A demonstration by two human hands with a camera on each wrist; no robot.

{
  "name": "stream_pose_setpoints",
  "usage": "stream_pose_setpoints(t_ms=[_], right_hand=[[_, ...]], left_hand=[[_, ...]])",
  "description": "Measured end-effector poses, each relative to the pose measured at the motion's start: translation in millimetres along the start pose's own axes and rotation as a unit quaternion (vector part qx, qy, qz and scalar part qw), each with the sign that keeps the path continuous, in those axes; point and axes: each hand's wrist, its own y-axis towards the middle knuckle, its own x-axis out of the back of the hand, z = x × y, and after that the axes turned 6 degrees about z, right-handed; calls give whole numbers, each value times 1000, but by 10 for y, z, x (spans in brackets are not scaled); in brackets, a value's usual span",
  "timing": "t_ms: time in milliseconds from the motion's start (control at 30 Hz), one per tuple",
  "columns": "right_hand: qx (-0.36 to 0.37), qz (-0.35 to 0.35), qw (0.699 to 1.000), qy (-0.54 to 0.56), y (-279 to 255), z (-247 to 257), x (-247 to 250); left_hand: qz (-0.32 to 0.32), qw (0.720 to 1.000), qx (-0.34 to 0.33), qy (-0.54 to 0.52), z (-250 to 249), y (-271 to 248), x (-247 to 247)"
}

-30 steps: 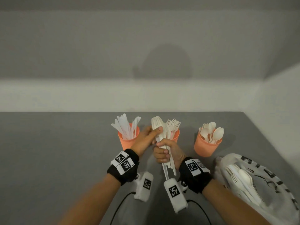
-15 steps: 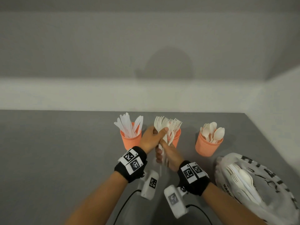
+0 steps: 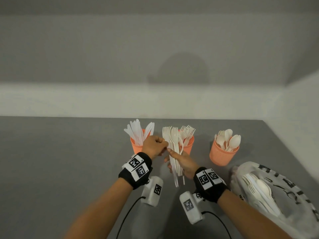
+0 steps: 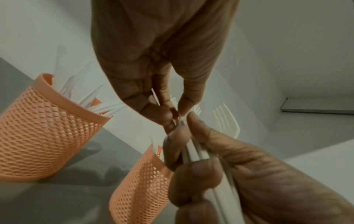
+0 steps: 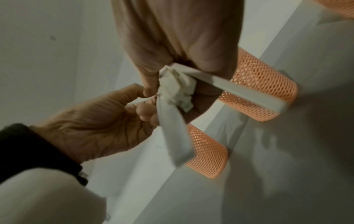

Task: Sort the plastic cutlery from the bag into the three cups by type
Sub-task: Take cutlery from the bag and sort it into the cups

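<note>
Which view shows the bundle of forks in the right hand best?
The head view: the bundle of forks shows whole, tines up and handles down, gripped by the right hand while the left hand pinches at it. The left wrist view shows only handles between fingers; the right wrist view shows blurred handle ends.

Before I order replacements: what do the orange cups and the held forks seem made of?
Orange cups: probably moulded plastic, matte, with perforated mesh walls. Bunch of forks gripped by the right hand: cream, thin, matte, likely plastic, though the look leaves it open.
</note>
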Motion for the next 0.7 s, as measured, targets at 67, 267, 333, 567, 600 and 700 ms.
stream_pose_setpoints(t_ms=[67, 267, 333, 567, 600, 700], right_hand=[[-14, 3, 1000, 0, -3, 19, -10], [-25, -29, 999, 2, 97, 33, 94], [-12, -32, 999, -13, 104, 36, 132], [-18, -7, 995, 100, 67, 110, 118], [-18, -6, 995, 96, 59, 121, 120], [-15, -14, 997, 75, 35, 135, 140]], left_hand=[[0, 1000, 11, -7, -14, -16, 47], [-119, 982, -105, -100, -270, 34, 396], [-185, 963, -187, -58, -376, 78, 561], [-207, 919, -267, 204, -227, 231, 734], [-204, 920, -254, 217, -139, 256, 716], [-201, 927, -206, 240, 112, 320, 638]])
